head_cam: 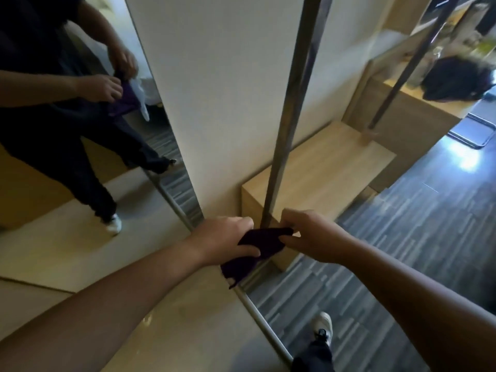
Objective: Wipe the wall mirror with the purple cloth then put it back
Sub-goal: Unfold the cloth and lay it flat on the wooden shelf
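Both bare forearms reach in from the near edge toward the purple cloth [255,252], a soft, crumpled dark fabric held between them just right of the wall mirror [67,170]. Fingers of the left hand [225,238] curl over its left part; the right hand [308,234] pinches its upper right corner. Behind stands a smooth pale wooden bench [322,167] with a shiny metal pole [290,103]. No writing is legible anywhere.
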